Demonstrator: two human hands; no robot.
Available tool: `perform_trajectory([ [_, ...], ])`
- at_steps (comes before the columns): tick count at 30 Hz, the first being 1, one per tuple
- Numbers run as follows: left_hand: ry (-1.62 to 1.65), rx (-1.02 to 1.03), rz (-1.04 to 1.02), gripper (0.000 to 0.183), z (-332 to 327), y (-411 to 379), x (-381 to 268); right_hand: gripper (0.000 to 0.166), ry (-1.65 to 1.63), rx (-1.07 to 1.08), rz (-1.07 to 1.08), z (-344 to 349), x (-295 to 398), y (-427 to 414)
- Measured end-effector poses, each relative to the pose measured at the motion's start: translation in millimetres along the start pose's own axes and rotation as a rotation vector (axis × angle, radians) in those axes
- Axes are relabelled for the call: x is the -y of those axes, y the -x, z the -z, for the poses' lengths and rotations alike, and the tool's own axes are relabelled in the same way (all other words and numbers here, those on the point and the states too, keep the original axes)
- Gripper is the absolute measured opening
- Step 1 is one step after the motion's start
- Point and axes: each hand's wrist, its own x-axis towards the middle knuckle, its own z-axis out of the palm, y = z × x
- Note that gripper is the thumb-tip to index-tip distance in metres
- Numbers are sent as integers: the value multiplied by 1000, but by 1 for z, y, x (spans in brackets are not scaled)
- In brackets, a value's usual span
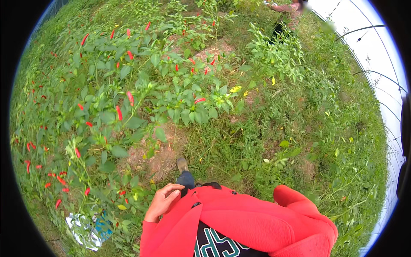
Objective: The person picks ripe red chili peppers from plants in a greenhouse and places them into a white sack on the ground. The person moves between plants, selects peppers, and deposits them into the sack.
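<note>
My left hand (163, 201) is beside the front edge of my red jacket (244, 212), its fingers bent and the fingertips close to the cloth. Whether they pinch anything is hidden. The right sleeve (290, 196) is in view, but my right hand is not. Nearest on the left stand chili pepper plants (107, 165) with several ripe fruits, among them a red chili (87, 191) and another red chili (77, 152). Ahead, a leafy pepper plant (192, 112) bears a red chili (199, 100) on top. My shoe (182, 164) rests by bare soil (163, 151).
A white and blue plastic sack (85, 229) lies among plants at lower left. Grass and weeds (224, 147) cover the ground ahead. Another person (289, 16) stands far off at upper right. Curved hoops (379, 74) of a plastic-covered tunnel rise along the right.
</note>
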Motion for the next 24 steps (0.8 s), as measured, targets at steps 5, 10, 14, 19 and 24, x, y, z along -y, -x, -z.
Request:
perform_trajectory([
  [5,-327,43,-48,26,34,-109,22,62,-321,-510,-53,188,-53,-5],
  [10,4,161,-114,30,84,-261,89,65,-694,-1197,391,437,-87,-23],
  [14,57,124,-104,31,132,-359,64,98,-798,-1232,478,631,-60,-17],
  [19,105,-70,-35,31,164,-386,31,50,-935,-1353,770,743,23,58],
  [24,175,-325,-25,31,168,-403,31,46,-663,-1309,811,781,1,67],
])
